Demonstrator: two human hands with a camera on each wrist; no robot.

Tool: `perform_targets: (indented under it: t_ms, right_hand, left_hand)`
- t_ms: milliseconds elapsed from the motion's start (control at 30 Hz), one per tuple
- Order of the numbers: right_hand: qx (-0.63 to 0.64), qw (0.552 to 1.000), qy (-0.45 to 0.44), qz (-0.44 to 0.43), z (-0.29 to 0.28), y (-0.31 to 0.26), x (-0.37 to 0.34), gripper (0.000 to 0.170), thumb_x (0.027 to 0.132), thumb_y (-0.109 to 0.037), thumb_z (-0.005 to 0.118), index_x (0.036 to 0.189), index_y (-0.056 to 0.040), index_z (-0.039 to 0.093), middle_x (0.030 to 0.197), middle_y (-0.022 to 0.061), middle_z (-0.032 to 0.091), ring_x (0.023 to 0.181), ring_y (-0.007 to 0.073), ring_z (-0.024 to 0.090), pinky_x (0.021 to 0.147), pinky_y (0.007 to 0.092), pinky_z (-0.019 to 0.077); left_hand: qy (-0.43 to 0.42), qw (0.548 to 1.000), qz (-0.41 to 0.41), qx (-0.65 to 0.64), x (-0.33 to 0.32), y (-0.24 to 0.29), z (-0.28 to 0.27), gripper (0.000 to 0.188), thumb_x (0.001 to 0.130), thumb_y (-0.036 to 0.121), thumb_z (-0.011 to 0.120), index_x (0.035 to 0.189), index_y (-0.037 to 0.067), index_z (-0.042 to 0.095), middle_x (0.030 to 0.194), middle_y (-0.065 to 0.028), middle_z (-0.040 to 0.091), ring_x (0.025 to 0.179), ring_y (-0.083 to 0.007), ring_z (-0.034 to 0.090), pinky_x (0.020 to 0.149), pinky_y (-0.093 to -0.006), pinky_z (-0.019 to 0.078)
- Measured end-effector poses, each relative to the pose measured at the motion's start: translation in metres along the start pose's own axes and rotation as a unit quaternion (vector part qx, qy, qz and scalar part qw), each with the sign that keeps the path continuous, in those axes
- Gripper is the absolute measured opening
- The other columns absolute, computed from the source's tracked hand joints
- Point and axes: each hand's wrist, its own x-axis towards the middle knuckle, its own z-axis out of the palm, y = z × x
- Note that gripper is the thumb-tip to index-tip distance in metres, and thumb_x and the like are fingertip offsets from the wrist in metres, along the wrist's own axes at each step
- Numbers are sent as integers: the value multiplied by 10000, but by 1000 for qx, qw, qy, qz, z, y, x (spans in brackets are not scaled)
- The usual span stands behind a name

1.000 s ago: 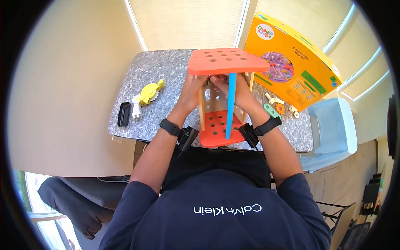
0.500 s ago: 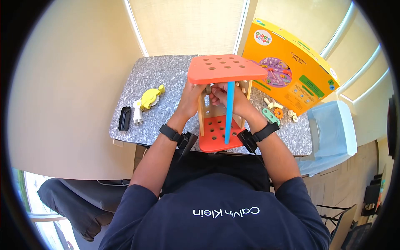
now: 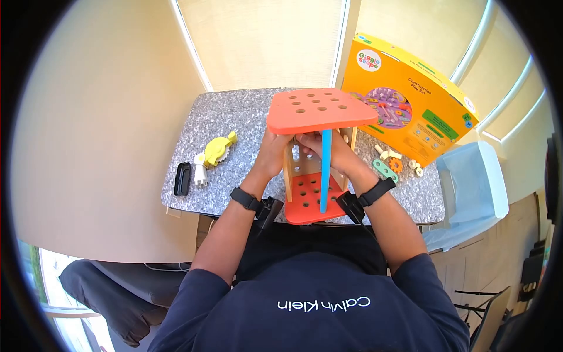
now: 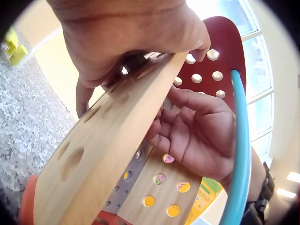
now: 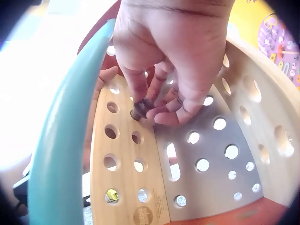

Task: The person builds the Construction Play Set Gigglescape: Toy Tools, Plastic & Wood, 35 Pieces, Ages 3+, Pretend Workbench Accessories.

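A toy frame with orange-red perforated boards (image 3: 322, 110) at top and bottom stands at the table's front edge. A blue rod (image 3: 325, 170) runs up its near side. My left hand (image 3: 272, 154) grips the left wooden side panel (image 4: 117, 126) near the top, thumb over its front edge and fingers along the outside. Inside the frame, my right hand (image 5: 171, 51) pinches a small dark nut-like piece (image 5: 142, 108) at a hole in that panel. Its exact shape is partly hidden by the fingertips. A grey perforated back panel (image 5: 211, 145) joins the two wooden sides.
On the left of the grey speckled table (image 3: 205, 117) lie a yellow saw-like toy (image 3: 219, 148), a white piece (image 3: 200, 170) and a black tray (image 3: 182, 179). A green strip (image 3: 385, 170) and an orange gear (image 3: 396, 165) lie right, before a yellow box (image 3: 422, 100). A blue bin (image 3: 475, 188) stands beyond.
The right fingers drew slightly back from the left panel half a second ago, baring a small round piece there, and are now close against it again. The head view has tilted, so everything sits lower.
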Motion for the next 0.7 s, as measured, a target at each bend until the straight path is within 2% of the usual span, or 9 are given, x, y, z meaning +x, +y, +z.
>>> perform_targets:
  t_ms: [67, 133, 267, 300, 367, 433, 533, 667, 700]
  right_hand:
    - [3, 999, 11, 34, 3, 0, 1, 198, 1019, -180, 682, 1145, -33, 640, 869, 39, 665, 726, 106, 631, 631, 271, 518]
    - [-15, 998, 33, 58, 5, 12, 6, 272, 1053, -311, 640, 1058, -40, 661, 744, 24, 636, 609, 85, 583, 537, 261, 476]
    - [-6, 997, 1, 77, 2, 24, 5, 331, 1068, -401, 598, 962, -92, 650, 760, -1, 629, 669, 70, 567, 593, 234, 450]
    - [6, 999, 4, 51, 4, 27, 6, 383, 1066, -449, 576, 959, -90, 651, 730, 0, 618, 648, 72, 561, 584, 233, 444]
    - [17, 1000, 8, 25, 4, 23, 4, 436, 1064, -498, 555, 956, -87, 652, 701, 1, 606, 626, 74, 554, 575, 232, 439]
    - [-24, 994, -27, 105, 1, 17, 1, 549, 1042, -606, 508, 932, -85, 638, 658, 4, 575, 583, 74, 523, 551, 224, 409]
    - [-2, 987, -26, 160, 1, 22, 1, 613, 1040, -634, 505, 893, -54, 635, 631, 12, 547, 574, 91, 544, 507, 252, 421]
    - [1, 993, -15, 120, 12, 8, -6, 662, 1004, -704, 504, 812, -77, 592, 606, -2, 492, 531, 85, 491, 498, 251, 405]
    - [38, 985, -42, 164, 13, 4, -7, 672, 996, -725, 496, 788, -89, 566, 586, -10, 463, 505, 82, 451, 482, 252, 380]
  left_hand:
    - [-14, 1000, 8, 5, 2, -7, -2, 363, 1077, 363, 503, 1142, 21, 607, 949, -62, 648, 810, -144, 613, 738, -310, 499]
    - [-21, 1000, 16, 15, 2, -14, -7, 386, 1084, 379, 476, 1139, 20, 606, 949, -63, 646, 807, -147, 612, 740, -314, 496]
    - [-39, 997, 39, 60, 5, -33, -18, 456, 1101, 426, 410, 1147, 14, 601, 948, -73, 645, 821, -155, 610, 771, -333, 500]
    - [-39, 997, 39, 60, 4, -36, -20, 456, 1101, 426, 410, 1147, 14, 601, 948, -73, 645, 821, -155, 610, 771, -333, 500]
    - [-70, 997, -15, -15, 0, -22, -14, 487, 1105, 456, 396, 1148, 15, 598, 969, -75, 644, 861, -152, 605, 792, -348, 504]
    - [-57, 998, -14, -8, 0, -22, -13, 513, 1102, 483, 395, 1148, 15, 601, 983, -75, 645, 878, -149, 606, 796, -345, 506]
    - [-17, 1000, -9, 2, -2, -18, -7, 564, 1093, 537, 399, 1153, 16, 608, 1017, -75, 647, 910, -143, 609, 807, -339, 508]
    - [5, 998, 29, 53, -1, -23, -11, 634, 1076, 602, 398, 1173, 14, 614, 1018, -88, 667, 891, -143, 640, 781, -323, 521]
    - [5, 998, 29, 52, -2, -25, -13, 634, 1076, 602, 398, 1173, 14, 614, 1018, -88, 667, 891, -143, 640, 781, -323, 521]
